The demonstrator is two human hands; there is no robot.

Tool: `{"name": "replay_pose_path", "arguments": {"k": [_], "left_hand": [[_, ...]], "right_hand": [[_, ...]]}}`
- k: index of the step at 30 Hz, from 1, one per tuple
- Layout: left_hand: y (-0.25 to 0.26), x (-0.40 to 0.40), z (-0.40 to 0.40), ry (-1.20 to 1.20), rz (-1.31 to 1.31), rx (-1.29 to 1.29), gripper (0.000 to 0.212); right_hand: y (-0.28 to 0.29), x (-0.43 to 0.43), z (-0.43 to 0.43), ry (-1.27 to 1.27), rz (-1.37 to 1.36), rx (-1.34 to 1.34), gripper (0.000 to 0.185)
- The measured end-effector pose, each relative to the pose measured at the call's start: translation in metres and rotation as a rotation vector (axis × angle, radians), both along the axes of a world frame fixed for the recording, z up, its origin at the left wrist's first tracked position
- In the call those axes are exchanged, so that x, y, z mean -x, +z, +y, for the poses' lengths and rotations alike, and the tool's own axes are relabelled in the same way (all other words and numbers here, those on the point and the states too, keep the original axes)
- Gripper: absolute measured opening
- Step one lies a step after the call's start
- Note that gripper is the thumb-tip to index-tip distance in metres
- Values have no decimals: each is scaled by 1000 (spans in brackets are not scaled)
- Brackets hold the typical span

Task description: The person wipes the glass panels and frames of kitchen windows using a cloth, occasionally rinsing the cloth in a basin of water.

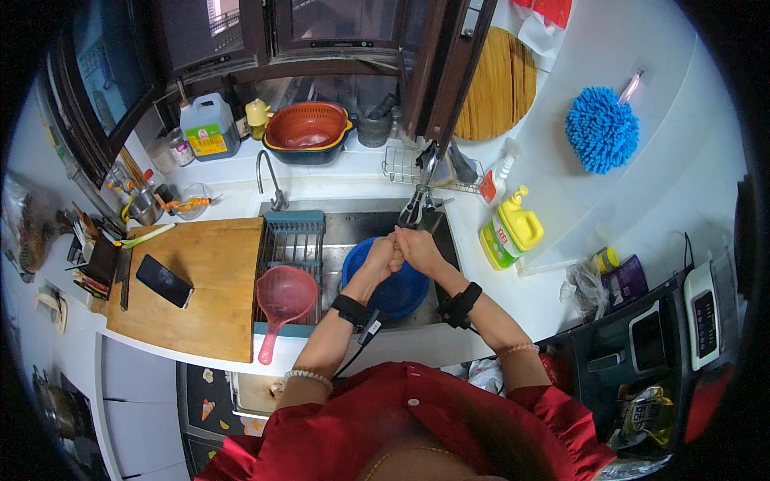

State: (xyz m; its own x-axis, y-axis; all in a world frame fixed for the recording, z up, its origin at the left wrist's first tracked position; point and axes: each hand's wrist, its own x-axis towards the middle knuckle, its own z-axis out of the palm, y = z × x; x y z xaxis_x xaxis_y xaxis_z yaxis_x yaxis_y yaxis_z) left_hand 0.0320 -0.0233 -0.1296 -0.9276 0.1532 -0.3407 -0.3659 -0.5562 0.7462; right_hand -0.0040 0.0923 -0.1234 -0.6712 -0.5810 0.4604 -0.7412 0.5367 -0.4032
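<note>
Over a blue plastic basin [400, 297] in the steel sink [331, 246], my left hand [383, 260] and my right hand [421, 249] meet, touching each other with the fingers curled in. Whether something small lies between them cannot be told. Just beyond my fingers is the sink faucet [415, 207], its spout close to my right hand. Left of the basin, a pink plastic strainer ladle [287, 294] rests on a blue-grey draining rack [293, 223], its handle pointing toward me. Each wrist wears a black strap, and a cable hangs from the left one.
A wooden cutting board [222, 324] left of the sink bears a phone [164, 281] and a green onion [147, 235]. A small curved tap [278, 198] stands behind the rack. To the right are a yellow detergent bottle [511, 231] and a spray bottle [499, 177]. Stacked baskets [308, 129] sit behind.
</note>
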Motion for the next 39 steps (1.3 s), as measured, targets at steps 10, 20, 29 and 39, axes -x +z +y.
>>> {"name": "replay_pose_path", "arguments": {"k": [10, 20, 29, 39], "left_hand": [[-1, 4, -3, -137, -97, -257, 39], [4, 12, -27, 19, 407, 1605, 26], [23, 1, -23, 162, 595, 1526, 23], [99, -30, 9, 423, 952, 862, 21]], "right_hand": [[-1, 1, 6, 10, 167, -100, 30], [12, -11, 37, -340, 183, -318, 35], [57, -22, 30, -178, -47, 176, 32], [129, -25, 33, -105, 133, 494, 22]]}}
